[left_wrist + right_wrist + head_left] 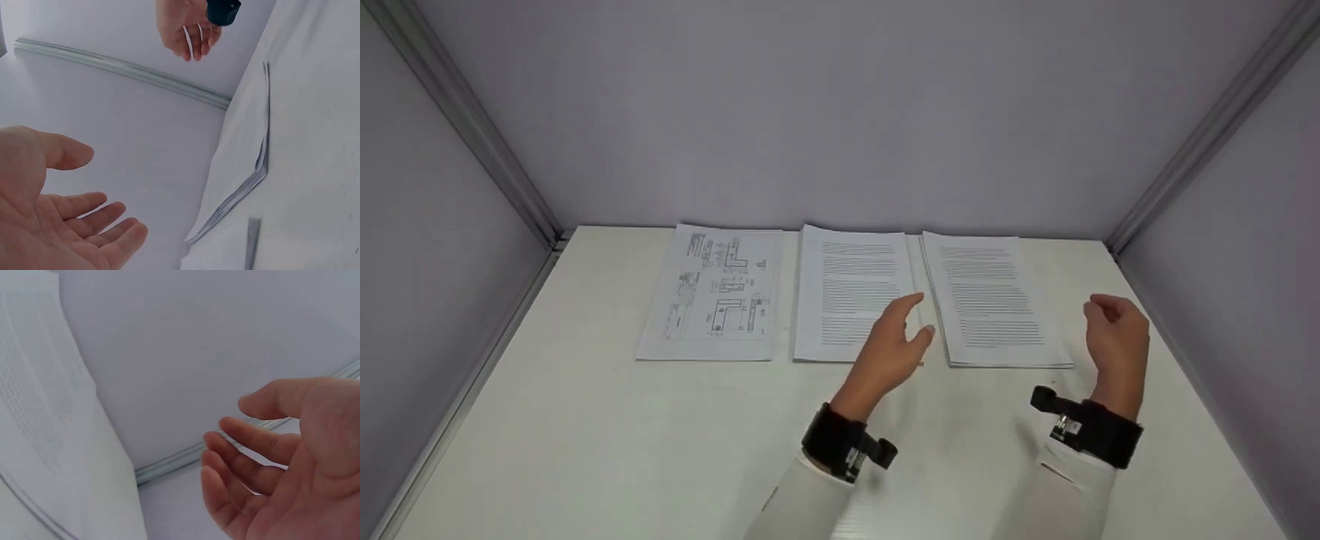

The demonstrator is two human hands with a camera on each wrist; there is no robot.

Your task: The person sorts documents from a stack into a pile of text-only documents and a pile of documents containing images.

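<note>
Three stacks of paper lie side by side along the back of the white table. The right stack (pixel 990 300) and the middle stack (pixel 847 285) show lines of print; the left stack (pixel 720 292) has a technical drawing on top. My left hand (pixel 891 349) hovers over the near right corner of the middle stack, thumb and fingers spread with nothing between them. Just right of the right stack is my right hand (pixel 1119 334), raised and holding nothing. In the right wrist view its fingers (pixel 242 467) bend loosely, apart from the thumb.
Grey walls with metal corner rails (pixel 1207 127) enclose the table (pixel 585 450) at the back and both sides. Each wrist wears a black strap with a small camera (pixel 1087 431). White sleeves (pixel 810 502) cover the forearms.
</note>
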